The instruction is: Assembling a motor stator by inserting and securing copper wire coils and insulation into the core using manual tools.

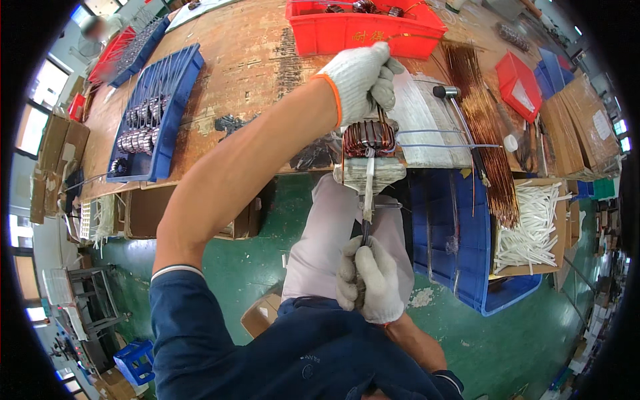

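Two bins: red bin (365, 35) holds coils, blue tray (163, 110) holds wound coils (137, 130).

The left hand (360, 79), in a white knit glove, grips the top of a copper-wound toroidal coil (369, 138) at the near edge of the wooden surface (247, 67), while the gloved right hand (369, 280) nearer the body closes its fingers on a thin tool (367, 200) running up to the coil. A red bin (363, 33) stands far behind, a blue tray of coils (157, 113) lies left, and copper wire strands (480, 120), a hammer (460, 120) and white sleeves in a carton (533, 227) lie right.
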The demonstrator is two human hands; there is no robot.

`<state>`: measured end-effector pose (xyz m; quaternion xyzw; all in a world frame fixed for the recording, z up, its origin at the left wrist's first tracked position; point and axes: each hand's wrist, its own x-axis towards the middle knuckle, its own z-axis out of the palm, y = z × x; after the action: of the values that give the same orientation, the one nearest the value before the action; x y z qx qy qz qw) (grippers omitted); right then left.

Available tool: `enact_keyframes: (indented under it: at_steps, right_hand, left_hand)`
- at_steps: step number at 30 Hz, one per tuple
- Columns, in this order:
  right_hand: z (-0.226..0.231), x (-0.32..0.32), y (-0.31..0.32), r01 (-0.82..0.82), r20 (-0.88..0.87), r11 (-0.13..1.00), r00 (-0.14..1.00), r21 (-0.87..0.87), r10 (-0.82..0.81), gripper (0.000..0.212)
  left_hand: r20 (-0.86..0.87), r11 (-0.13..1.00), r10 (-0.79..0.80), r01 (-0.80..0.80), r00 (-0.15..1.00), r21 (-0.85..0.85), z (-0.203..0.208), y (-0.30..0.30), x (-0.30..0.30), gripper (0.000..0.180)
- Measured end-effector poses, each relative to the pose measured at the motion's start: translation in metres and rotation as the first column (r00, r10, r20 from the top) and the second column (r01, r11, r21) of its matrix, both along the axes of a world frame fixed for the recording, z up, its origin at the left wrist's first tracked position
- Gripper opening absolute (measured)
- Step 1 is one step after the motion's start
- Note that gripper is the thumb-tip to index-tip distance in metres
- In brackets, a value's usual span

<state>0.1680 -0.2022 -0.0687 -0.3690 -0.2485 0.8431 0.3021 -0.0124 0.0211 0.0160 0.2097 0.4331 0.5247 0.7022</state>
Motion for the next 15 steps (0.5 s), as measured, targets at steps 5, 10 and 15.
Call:
enact_keyframes:
  at_steps: [5, 10, 15]
  right_hand:
    - [-0.010, 0.002, 0.001, 0.032, 0.001, 0.999, 0.999, 0.000, -0.032, 0.028]
    - [-0.012, 0.006, 0.006, 0.021, 0.032, 0.999, 0.999, 0.033, -0.022, 0.028]
    - [-0.015, 0.009, 0.008, 0.012, 0.011, 0.999, 1.000, 0.042, -0.012, 0.029]
  left_hand:
    - [-0.142, 0.963, 0.001, 0.037, 0.990, 0.266, 0.018, -0.028, 0.005, 0.043]
    - [-0.202, 0.852, -0.103, 0.191, 0.974, 0.488, 0.020, -0.037, -0.002, 0.042]
    - [-0.190, 0.853, -0.125, 0.203, 0.974, 0.481, 0.020, -0.031, -0.002, 0.043]
